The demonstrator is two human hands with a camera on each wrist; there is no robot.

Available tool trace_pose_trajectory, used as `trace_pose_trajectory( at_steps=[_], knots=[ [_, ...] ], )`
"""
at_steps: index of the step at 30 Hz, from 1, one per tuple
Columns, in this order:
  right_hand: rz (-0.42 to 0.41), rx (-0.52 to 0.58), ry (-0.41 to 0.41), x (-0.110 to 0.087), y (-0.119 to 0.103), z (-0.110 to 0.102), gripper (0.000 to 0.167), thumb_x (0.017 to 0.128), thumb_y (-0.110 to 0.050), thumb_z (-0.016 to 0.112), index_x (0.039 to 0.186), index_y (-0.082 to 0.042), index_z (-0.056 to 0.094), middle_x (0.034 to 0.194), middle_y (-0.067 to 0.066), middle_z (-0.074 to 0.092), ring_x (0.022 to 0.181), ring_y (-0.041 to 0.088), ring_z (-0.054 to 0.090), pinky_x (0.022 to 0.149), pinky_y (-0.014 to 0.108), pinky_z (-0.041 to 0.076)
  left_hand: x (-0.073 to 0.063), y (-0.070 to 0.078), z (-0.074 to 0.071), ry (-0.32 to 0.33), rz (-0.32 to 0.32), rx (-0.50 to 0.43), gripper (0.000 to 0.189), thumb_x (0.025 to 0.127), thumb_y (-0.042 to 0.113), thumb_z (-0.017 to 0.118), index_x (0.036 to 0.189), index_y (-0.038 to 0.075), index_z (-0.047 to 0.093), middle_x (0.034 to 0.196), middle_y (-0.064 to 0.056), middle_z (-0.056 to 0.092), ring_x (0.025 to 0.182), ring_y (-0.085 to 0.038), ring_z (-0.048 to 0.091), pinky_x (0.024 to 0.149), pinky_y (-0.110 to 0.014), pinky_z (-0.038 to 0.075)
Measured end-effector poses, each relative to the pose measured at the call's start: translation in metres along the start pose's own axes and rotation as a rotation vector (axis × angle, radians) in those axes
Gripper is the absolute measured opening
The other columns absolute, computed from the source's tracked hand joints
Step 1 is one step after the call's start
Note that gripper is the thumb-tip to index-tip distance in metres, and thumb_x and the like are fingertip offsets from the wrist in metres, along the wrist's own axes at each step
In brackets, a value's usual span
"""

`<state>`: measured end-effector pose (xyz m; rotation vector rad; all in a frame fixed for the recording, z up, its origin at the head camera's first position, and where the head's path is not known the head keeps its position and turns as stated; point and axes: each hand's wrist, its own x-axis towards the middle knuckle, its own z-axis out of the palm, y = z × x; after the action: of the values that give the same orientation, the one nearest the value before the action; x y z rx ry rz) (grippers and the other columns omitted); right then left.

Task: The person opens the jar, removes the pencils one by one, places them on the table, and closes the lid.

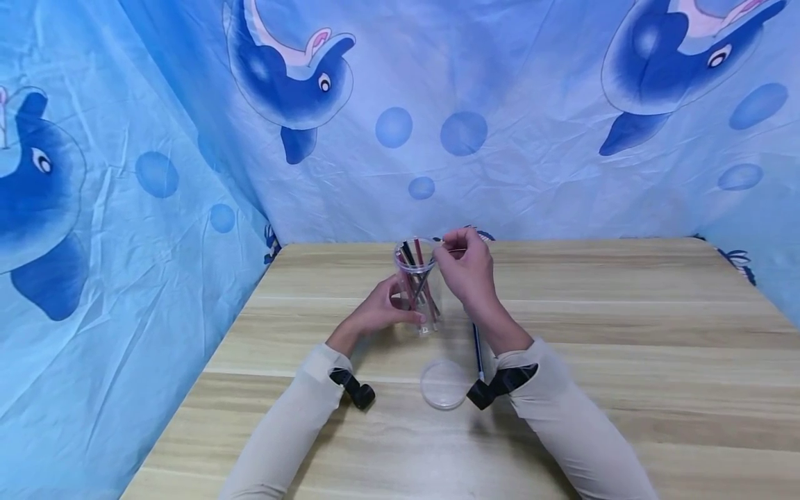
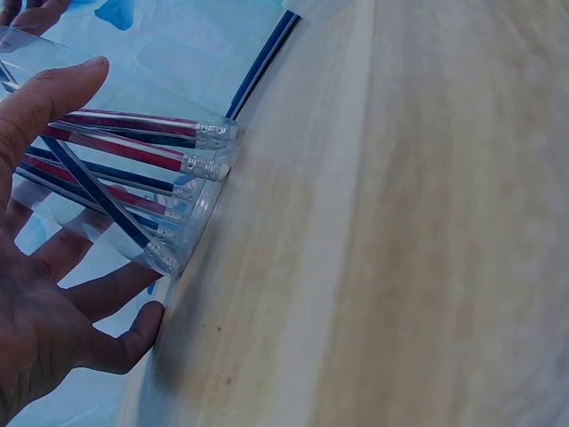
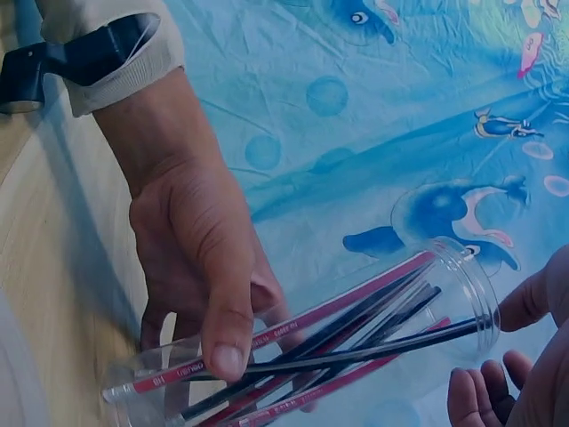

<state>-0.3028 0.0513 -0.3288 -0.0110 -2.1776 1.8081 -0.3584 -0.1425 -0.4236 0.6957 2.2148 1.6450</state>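
A clear plastic jar (image 1: 426,330) stands at the far middle of the table, lidless. My left hand (image 1: 382,305) grips its side, thumb in front and fingers behind. Several red and dark pencils (image 3: 293,327) lean inside it, eraser ends at the bottom in the left wrist view. My right hand (image 1: 469,271) is at the jar's mouth. Its fingertips (image 3: 526,302) lie just beside the rim, bent loosely with a gap between them, and no held thing shows there. One dark pencil's upper end reaches the rim close to them.
A clear round lid (image 1: 444,384) lies on the wooden table (image 1: 625,389) in front of the jar. Beside it, partly under my right forearm, lies a dark blue pencil (image 1: 478,351). A blue dolphin-print cloth (image 1: 531,187) hangs behind the table and along its left.
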Motion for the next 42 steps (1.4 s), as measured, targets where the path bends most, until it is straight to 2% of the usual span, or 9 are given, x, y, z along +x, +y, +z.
trace_pose_trajectory(
  at_steps=[5,15,20,26,30,34,42],
  knots=[
    [0.014,0.016,0.041,0.0,0.0,0.004,0.026,0.085,-0.013,0.062,0.109,-0.005,0.057,0.101,0.007,0.058,0.09,0.022,0.056,0.075,0.033,0.049,0.002,0.0,0.0,-0.005,0.001,0.0,0.088,0.075,-0.001,0.085,0.15,0.015,0.042,0.14,-0.01,0.054,0.123,-0.032,0.056,0.105,-0.045,0.045],
    [0.056,0.001,0.061,-0.004,0.0,0.014,0.032,0.083,-0.017,0.065,0.111,-0.007,0.053,0.104,0.006,0.057,0.095,0.022,0.054,0.08,0.036,0.048,0.001,-0.002,0.002,-0.005,-0.003,0.003,0.088,0.075,0.0,0.085,0.15,0.017,0.042,0.137,-0.01,0.055,0.12,-0.033,0.058,0.102,-0.043,0.047],
    [-0.007,-0.036,0.033,-0.004,0.0,0.018,0.033,0.084,-0.021,0.069,0.114,-0.009,0.062,0.115,0.011,0.053,0.101,0.025,0.055,0.085,0.041,0.049,0.001,-0.003,0.002,-0.013,0.016,-0.017,0.082,0.077,0.001,0.084,0.148,0.017,0.044,0.134,-0.009,0.057,0.116,-0.031,0.061,0.098,-0.042,0.05],
    [-0.038,-0.117,-0.012,-0.003,0.002,0.025,0.024,0.087,-0.033,0.069,0.105,-0.018,0.075,0.122,0.009,0.046,0.106,0.023,0.046,0.087,0.042,0.042,0.003,-0.004,0.001,-0.019,0.045,-0.004,0.079,0.077,0.0,0.083,0.146,0.018,0.047,0.134,-0.006,0.056,0.115,-0.028,0.061,0.097,-0.04,0.05],
    [-0.074,-0.172,-0.003,-0.002,0.005,0.027,0.025,0.09,-0.036,0.068,0.101,-0.016,0.077,0.126,0.007,0.048,0.116,0.021,0.045,0.095,0.041,0.041,0.004,-0.004,0.0,-0.026,0.052,0.004,0.084,0.077,0.0,0.083,0.148,0.022,0.044,0.135,-0.004,0.055,0.116,-0.027,0.06,0.096,-0.04,0.05],
    [-0.126,-0.243,-0.011,-0.002,0.005,0.024,0.03,0.093,-0.036,0.065,0.096,-0.01,0.079,0.136,0.01,0.051,0.127,0.025,0.045,0.101,0.043,0.041,0.004,-0.004,0.0,-0.033,0.052,0.011,0.086,0.078,0.002,0.084,0.15,0.025,0.042,0.136,-0.003,0.055,0.116,-0.026,0.06,0.097,-0.041,0.049],
    [-0.144,-0.354,-0.067,-0.002,0.002,0.02,0.036,0.094,-0.039,0.058,0.097,-0.01,0.08,0.144,0.006,0.05,0.13,0.033,0.045,0.1,0.054,0.038,0.004,-0.006,0.0,-0.034,0.049,-0.007,0.088,0.078,0.001,0.083,0.152,0.023,0.04,0.137,-0.006,0.055,0.118,-0.03,0.058,0.101,-0.046,0.046]
  ],
)
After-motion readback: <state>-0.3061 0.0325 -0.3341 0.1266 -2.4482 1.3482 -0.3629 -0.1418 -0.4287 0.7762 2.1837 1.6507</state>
